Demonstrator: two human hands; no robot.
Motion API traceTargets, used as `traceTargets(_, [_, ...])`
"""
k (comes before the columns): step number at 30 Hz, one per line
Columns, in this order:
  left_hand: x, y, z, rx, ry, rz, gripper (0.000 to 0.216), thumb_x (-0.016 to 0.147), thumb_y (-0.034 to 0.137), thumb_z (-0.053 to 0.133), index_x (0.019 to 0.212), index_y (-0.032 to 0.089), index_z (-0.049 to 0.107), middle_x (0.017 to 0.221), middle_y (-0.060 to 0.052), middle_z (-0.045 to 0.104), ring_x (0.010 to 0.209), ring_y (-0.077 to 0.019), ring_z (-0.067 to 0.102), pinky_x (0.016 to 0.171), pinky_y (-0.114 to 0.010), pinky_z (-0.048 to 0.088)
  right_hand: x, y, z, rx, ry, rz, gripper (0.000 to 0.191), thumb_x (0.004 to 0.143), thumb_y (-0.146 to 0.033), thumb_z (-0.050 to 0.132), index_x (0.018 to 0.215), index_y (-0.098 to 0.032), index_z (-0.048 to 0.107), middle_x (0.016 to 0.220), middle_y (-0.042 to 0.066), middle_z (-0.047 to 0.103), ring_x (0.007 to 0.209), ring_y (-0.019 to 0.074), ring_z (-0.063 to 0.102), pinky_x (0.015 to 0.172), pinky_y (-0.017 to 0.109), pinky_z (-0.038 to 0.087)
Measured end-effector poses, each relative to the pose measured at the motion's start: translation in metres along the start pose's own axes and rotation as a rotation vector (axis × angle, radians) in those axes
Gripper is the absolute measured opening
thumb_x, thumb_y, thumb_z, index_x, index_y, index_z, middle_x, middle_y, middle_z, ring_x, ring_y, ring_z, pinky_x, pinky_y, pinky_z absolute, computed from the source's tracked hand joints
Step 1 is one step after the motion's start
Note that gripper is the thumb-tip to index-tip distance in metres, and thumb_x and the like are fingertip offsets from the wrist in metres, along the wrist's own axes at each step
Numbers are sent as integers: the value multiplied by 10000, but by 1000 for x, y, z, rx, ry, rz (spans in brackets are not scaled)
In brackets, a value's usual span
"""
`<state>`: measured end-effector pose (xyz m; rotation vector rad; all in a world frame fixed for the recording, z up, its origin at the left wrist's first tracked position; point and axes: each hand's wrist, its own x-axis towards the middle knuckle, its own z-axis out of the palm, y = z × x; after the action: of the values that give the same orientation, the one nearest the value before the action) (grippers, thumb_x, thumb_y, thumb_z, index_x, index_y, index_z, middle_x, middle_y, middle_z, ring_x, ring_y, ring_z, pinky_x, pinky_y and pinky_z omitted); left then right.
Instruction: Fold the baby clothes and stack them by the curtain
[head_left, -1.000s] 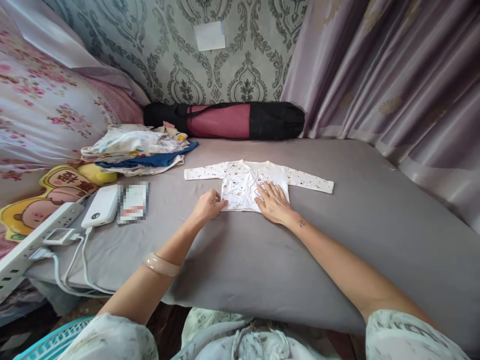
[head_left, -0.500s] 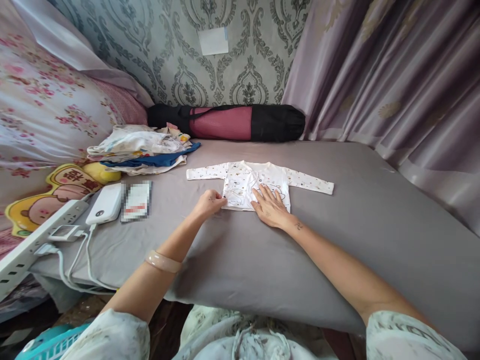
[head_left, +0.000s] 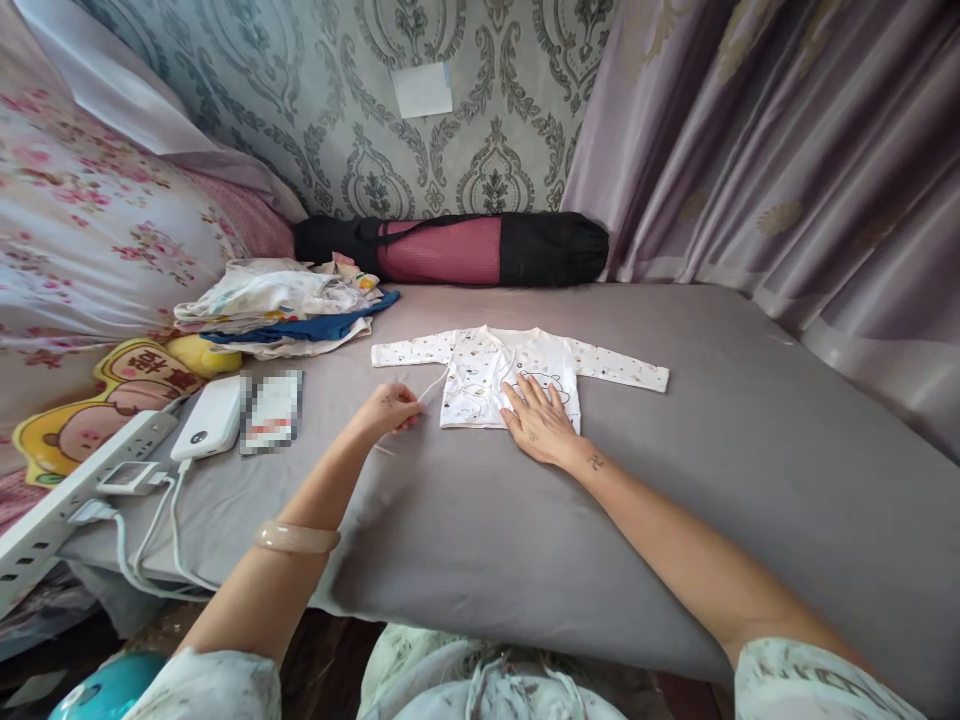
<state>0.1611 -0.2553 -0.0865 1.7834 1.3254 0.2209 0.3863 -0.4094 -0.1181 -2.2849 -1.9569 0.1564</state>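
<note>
A small white baby shirt (head_left: 480, 375) with a scattered print lies spread on the grey sheet, its two sleeves stretched out sideways. The outline of an animal shows on its front, partly under my right hand (head_left: 538, 420). That hand rests flat on the shirt with its fingers spread. To the left of the shirt, my left hand (head_left: 391, 410) pinches a thin white tie string (head_left: 433, 385), drawn taut from the shirt's left side. A loose end of the string hangs below the fingers.
At the back left is a pile of folded clothes (head_left: 285, 300). A black and pink rolled bag (head_left: 450, 250) lies along the wall. A white power bank (head_left: 214, 418), a blurred packet (head_left: 271, 412), a power strip (head_left: 90, 505) with cables and a yellow cushion (head_left: 82, 420) sit left.
My left hand has moved left, away from the shirt's lower edge, pulling the tie string out sideways. The right hand stays on the shirt.
</note>
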Motion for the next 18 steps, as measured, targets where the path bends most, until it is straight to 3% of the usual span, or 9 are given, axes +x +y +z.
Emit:
traceTargets(3, [13,15,-10,105,185,107,132,732,253,634,678,175,541,562,25,613,435,-86,510,435,-188,360,0,-1,-1,22,-10,3,609,992,-462,185,1525,-176,255,1597,125,166,1471,270,91,1167,508,59])
traceTargets(5, [20,38,-10,124,243,207,133,746,267,613,681,168,554,597,1,635,474,-104,550,465,-199,389,0,-1,-1,35,-22,9,615,991,-463,185,1527,-169,248,1599,128,151,1472,270,79,1167,504,44])
traceTargets(7, [26,64,-2,41,224,361,157,775,308,598,740,156,583,668,-30,671,547,-126,604,533,-220,446,0,-1,-1,45,-29,16,618,990,-467,185,1530,-171,239,1601,126,140,1473,269,71,1166,504,31])
traceTargets(10, [31,92,17,-145,73,663,342,824,399,587,1063,154,601,941,-86,716,790,-164,668,705,-268,513,0,-1,-2,77,-32,19,627,987,-485,173,1528,-177,243,1604,118,130,1475,268,55,1163,509,14])
traceTargets(12, [32,96,33,-105,81,757,418,865,400,544,1214,171,551,1033,-96,702,894,-177,659,778,-297,517,-1,1,-7,131,-56,5,646,983,-508,158,1529,-174,239,1606,113,119,1476,266,36,1163,511,2])
traceTargets(15, [32,82,57,164,173,719,364,912,324,441,1203,156,579,1090,-122,685,989,-210,645,864,-348,508,-3,7,-15,244,-108,-20,677,980,-517,103,1540,-145,187,1606,106,121,1477,234,42,1176,471,34])
traceTargets(18, [28,64,76,460,144,711,444,937,369,406,1293,139,538,1403,-160,507,1303,-290,463,1068,-451,376,-6,17,-20,211,-40,16,675,984,-477,104,1529,-93,206,1602,113,129,1477,218,56,1184,438,40])
